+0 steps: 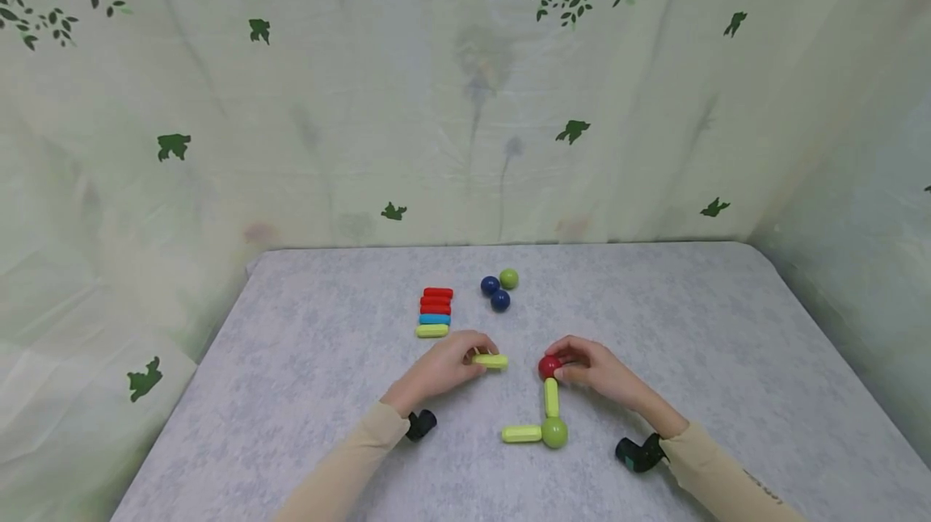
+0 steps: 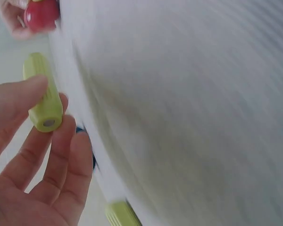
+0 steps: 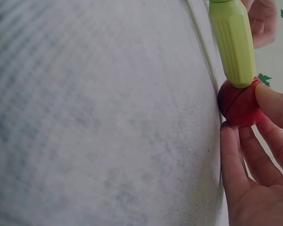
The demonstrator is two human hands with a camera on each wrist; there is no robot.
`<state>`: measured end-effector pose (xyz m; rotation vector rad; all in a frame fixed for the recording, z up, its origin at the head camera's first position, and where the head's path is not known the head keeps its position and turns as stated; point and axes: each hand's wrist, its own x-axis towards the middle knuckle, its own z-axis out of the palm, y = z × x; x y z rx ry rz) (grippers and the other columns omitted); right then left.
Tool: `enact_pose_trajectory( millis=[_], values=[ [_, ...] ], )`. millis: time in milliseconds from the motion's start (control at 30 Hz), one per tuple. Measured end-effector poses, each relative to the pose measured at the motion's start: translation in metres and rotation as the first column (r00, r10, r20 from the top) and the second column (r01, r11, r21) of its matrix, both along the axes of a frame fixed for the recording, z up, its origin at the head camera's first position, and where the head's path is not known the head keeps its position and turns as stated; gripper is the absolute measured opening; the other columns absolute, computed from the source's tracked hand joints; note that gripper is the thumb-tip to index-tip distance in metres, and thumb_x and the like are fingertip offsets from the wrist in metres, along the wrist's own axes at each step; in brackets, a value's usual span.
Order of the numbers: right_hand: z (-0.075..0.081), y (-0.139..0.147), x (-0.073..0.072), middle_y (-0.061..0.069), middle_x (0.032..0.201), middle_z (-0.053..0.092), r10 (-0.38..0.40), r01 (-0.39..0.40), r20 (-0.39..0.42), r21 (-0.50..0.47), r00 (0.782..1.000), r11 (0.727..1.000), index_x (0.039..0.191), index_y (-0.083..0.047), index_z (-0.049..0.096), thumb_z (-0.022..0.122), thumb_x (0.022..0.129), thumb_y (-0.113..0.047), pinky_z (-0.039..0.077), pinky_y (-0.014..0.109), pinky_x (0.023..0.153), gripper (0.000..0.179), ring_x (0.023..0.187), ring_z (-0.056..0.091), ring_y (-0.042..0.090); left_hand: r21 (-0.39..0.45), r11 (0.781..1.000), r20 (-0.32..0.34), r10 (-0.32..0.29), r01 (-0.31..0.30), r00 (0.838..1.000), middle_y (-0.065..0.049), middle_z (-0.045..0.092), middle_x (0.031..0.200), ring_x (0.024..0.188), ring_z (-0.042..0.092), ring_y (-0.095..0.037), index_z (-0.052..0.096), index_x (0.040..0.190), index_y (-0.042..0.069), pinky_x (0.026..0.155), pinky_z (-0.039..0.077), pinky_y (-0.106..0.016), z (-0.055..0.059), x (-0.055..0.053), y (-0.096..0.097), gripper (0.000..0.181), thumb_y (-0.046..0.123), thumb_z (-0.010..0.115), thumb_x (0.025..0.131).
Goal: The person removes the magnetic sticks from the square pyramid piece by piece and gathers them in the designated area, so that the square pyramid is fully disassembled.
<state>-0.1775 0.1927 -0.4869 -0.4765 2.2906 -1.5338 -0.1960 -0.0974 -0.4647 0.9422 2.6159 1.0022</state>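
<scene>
My left hand [image 1: 452, 362] pinches a yellow-green magnetic rod [image 1: 490, 361] between thumb and fingers; in the left wrist view a small metal disc shows in the end of this rod [image 2: 43, 94]. To its right, my right hand [image 1: 595, 370] grips a red ball [image 1: 549, 367] with thumb and fingertips. A second yellow-green rod [image 1: 551, 398] runs from the red ball toward me to a green ball [image 1: 554, 431]. From that green ball a third yellow-green rod [image 1: 521, 434] points left, so the joined pieces form an L. The right wrist view shows the rod's end against the red ball [image 3: 240, 106].
Behind my left hand lies a stack of rods: several red ones [image 1: 436, 301], a blue one [image 1: 435, 319] and a yellow-green one [image 1: 432, 331]. Two dark blue balls [image 1: 499, 300] and a green ball [image 1: 509, 278] sit together further back. A leaf-printed curtain hangs behind the grey table [image 1: 655, 304].
</scene>
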Motion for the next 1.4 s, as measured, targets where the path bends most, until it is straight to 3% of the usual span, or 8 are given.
enact_pose_trajectory(
  millis=[200,467,667,900,1033,1200,1300,1400],
  values=[
    [-0.001,0.0,0.001,0.007,0.11,0.061,0.007,-0.007,-0.005,-0.005,1.0,1.0,0.119,-0.004,0.058,0.064,0.092,-0.011,0.048,0.034,0.083,0.029,0.104,0.055,0.025,0.022,0.992,-0.051,0.127,-0.126,0.991,0.003,0.063,0.103,0.091,0.056,-0.015,0.066,0.107,0.011,0.08,0.049,-0.033,-0.001,0.0,-0.028,0.022,0.001,0.067,0.087],
    [0.001,0.001,0.001,0.007,0.11,0.061,0.01,-0.01,-0.013,-0.007,1.0,1.0,0.119,-0.004,0.058,0.064,0.092,-0.012,0.047,0.033,0.083,0.029,0.104,0.055,0.025,-0.009,0.949,-0.134,0.312,-0.316,0.94,0.001,0.056,0.095,0.088,0.053,-0.019,0.068,0.1,0.011,0.077,0.048,-0.034,-0.002,-0.003,-0.056,0.025,-0.003,0.072,0.08],
    [0.003,0.0,0.002,0.007,0.11,0.061,0.016,-0.016,-0.012,-0.014,1.0,1.0,0.119,-0.004,0.059,0.065,0.092,-0.013,0.047,0.033,0.083,0.029,0.104,0.055,0.025,-0.054,0.936,-0.148,0.337,-0.348,0.93,0.0,0.053,0.088,0.086,0.047,-0.02,0.069,0.099,0.009,0.073,0.045,-0.033,-0.005,-0.007,-0.062,0.024,-0.005,0.072,0.08],
    [0.001,0.0,0.001,0.008,0.111,0.061,0.006,-0.006,-0.007,-0.011,1.0,1.0,0.119,-0.004,0.058,0.064,0.092,-0.012,0.047,0.036,0.084,0.029,0.104,0.055,0.025,-0.034,0.932,-0.156,0.352,-0.362,0.923,-0.003,0.054,0.092,0.088,0.046,-0.022,0.067,0.099,0.008,0.073,0.044,-0.035,-0.003,-0.007,-0.062,0.027,-0.009,0.069,0.078],
    [0.0,0.0,0.001,0.008,0.111,0.061,0.005,-0.005,-0.006,-0.012,1.0,1.0,0.119,-0.004,0.058,0.064,0.092,-0.012,0.047,0.035,0.083,0.029,0.104,0.055,0.025,0.008,0.955,-0.14,0.293,-0.295,0.946,-0.004,0.054,0.096,0.096,0.047,-0.024,0.067,0.099,0.008,0.08,0.045,-0.038,0.0,-0.006,-0.059,0.026,-0.007,0.07,0.078],
    [0.0,0.0,0.001,0.008,0.111,0.061,0.008,-0.008,-0.005,-0.018,1.0,1.0,0.119,-0.004,0.058,0.064,0.092,-0.012,0.048,0.034,0.083,0.029,0.105,0.055,0.025,0.049,0.995,-0.111,0.09,-0.085,0.99,-0.005,0.056,0.101,0.096,0.052,-0.026,0.065,0.103,0.006,0.083,0.047,-0.039,0.006,-0.001,-0.05,0.022,-0.003,0.069,0.083],
    [0.001,0.0,0.001,0.008,0.112,0.061,0.009,-0.009,-0.006,-0.023,1.0,1.0,0.119,-0.003,0.058,0.064,0.092,-0.012,0.048,0.033,0.083,0.03,0.105,0.055,0.026,0.052,0.998,-0.06,-0.033,0.036,0.998,-0.005,0.059,0.102,0.093,0.056,-0.024,0.064,0.105,0.005,0.082,0.049,-0.035,0.009,0.005,-0.04,0.02,0.0,0.068,0.085],
    [0.002,0.0,0.001,0.008,0.112,0.061,0.008,-0.009,-0.007,-0.025,1.0,1.0,0.119,-0.003,0.058,0.065,0.091,-0.012,0.047,0.035,0.083,0.03,0.105,0.055,0.026,0.056,0.989,0.026,-0.137,0.135,0.99,-0.004,0.061,0.103,0.093,0.057,-0.02,0.064,0.107,0.006,0.082,0.05,-0.031,0.011,0.013,-0.027,0.02,0.004,0.068,0.087]
  ],
)
